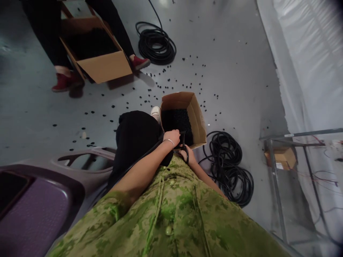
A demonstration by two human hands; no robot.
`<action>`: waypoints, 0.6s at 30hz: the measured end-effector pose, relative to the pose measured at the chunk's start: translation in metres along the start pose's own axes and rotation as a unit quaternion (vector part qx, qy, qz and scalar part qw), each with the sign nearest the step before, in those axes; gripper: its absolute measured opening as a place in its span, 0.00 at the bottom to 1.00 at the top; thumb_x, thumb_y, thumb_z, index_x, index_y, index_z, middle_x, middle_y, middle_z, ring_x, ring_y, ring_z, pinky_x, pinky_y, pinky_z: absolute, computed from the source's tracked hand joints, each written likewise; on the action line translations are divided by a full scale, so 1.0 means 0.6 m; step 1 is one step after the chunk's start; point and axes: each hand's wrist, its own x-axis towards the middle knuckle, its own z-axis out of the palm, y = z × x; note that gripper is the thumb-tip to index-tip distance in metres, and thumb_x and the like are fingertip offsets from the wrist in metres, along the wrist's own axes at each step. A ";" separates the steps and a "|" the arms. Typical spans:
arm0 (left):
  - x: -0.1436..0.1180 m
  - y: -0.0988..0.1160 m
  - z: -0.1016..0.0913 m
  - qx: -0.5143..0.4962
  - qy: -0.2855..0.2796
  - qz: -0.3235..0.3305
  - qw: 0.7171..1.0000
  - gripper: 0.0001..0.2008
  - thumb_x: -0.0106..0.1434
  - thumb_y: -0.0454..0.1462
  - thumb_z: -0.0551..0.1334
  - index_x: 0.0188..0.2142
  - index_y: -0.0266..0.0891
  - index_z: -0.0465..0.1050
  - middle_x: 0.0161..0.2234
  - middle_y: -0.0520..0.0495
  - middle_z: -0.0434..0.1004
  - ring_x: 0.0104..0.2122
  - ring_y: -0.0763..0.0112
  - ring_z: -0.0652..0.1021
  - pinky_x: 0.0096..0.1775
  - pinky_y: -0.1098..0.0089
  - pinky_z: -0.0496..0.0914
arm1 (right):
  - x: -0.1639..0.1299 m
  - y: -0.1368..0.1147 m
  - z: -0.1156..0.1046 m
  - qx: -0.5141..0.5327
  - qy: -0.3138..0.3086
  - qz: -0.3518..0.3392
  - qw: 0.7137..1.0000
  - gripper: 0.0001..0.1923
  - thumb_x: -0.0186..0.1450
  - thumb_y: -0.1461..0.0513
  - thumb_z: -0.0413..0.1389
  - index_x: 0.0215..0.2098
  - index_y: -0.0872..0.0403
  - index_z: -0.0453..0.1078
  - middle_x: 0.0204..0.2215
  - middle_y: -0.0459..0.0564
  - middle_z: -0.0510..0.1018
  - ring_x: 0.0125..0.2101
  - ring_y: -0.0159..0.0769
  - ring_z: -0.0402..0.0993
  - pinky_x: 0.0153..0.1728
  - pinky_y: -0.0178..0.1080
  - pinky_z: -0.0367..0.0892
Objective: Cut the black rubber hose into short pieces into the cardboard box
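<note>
My left hand (pixel 171 137), a bracelet on its wrist, is closed around a thin black tube (pixel 139 158) that runs back along my forearm. My right hand (pixel 185 154) sits just below it, fingers curled on the same tube's end beside a small dark tool I cannot make out. Both hands hover over the near edge of an open cardboard box (pixel 199 119) filled with small black pieces (pixel 177 121). My lap is covered by black trousers and a green patterned top.
A coil of black tubing (pixel 230 166) lies right of the box, another coil (pixel 157 43) farther off. Small black pieces litter the grey floor (pixel 227 64). Another person in red shoes (pixel 140 63) stands by a second open box (pixel 103 66). A purple plastic chair (pixel 37 200) is left, a metal rack (pixel 276 175) right.
</note>
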 end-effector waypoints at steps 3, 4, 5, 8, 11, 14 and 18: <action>-0.002 0.001 -0.001 0.005 -0.007 0.003 1.000 0.14 0.68 0.38 0.52 0.47 0.35 0.71 0.46 0.35 0.77 0.45 0.59 0.79 0.44 0.65 0.72 | 0.001 0.006 0.000 0.000 0.001 -0.004 1.000 0.14 0.54 0.59 0.54 0.39 0.51 0.70 0.25 0.43 0.75 0.26 0.35 0.71 0.29 0.35 0.67; -0.002 0.002 -0.001 0.007 -0.009 0.006 1.000 0.14 0.68 0.38 0.52 0.47 0.34 0.70 0.46 0.35 0.77 0.45 0.59 0.79 0.44 0.65 0.71 | 0.001 0.009 0.000 0.005 -0.001 -0.001 1.000 0.14 0.54 0.59 0.54 0.39 0.52 0.70 0.24 0.42 0.74 0.24 0.35 0.70 0.28 0.35 0.66; -0.002 0.002 -0.001 0.010 -0.011 0.010 1.000 0.14 0.68 0.38 0.51 0.47 0.34 0.70 0.46 0.35 0.77 0.45 0.59 0.78 0.44 0.64 0.71 | 0.001 0.012 -0.001 0.009 0.000 0.000 1.000 0.15 0.54 0.59 0.54 0.40 0.52 0.70 0.23 0.42 0.74 0.23 0.34 0.70 0.27 0.34 0.66; -0.003 0.003 0.000 0.017 -0.008 0.023 1.000 0.14 0.68 0.38 0.52 0.47 0.33 0.71 0.45 0.34 0.77 0.44 0.58 0.79 0.43 0.63 0.72 | 0.003 0.022 -0.001 0.008 0.006 -0.003 1.000 0.17 0.55 0.59 0.53 0.42 0.52 0.70 0.22 0.42 0.73 0.22 0.34 0.69 0.26 0.33 0.66; -0.003 0.002 0.000 0.020 -0.003 0.030 0.999 0.14 0.68 0.37 0.52 0.46 0.32 0.71 0.44 0.35 0.77 0.44 0.56 0.79 0.42 0.63 0.72 | 0.004 0.024 -0.004 -0.016 0.011 -0.014 1.000 0.16 0.55 0.59 0.53 0.42 0.52 0.70 0.23 0.42 0.74 0.24 0.35 0.70 0.28 0.34 0.67; -0.003 0.002 0.000 0.020 -0.003 0.031 0.999 0.14 0.67 0.37 0.52 0.46 0.32 0.71 0.44 0.35 0.77 0.44 0.56 0.79 0.42 0.63 0.72 | 0.002 0.017 -0.006 -0.038 0.010 -0.028 0.999 0.15 0.55 0.59 0.53 0.41 0.52 0.71 0.26 0.44 0.75 0.27 0.36 0.71 0.31 0.36 0.67; -0.004 0.002 0.000 0.027 -0.003 0.029 0.999 0.14 0.67 0.37 0.53 0.46 0.32 0.71 0.44 0.35 0.77 0.44 0.56 0.79 0.42 0.63 0.72 | -0.003 -0.001 -0.007 -0.047 0.007 -0.018 0.999 0.15 0.55 0.59 0.53 0.40 0.52 0.71 0.27 0.44 0.76 0.27 0.37 0.71 0.31 0.36 0.67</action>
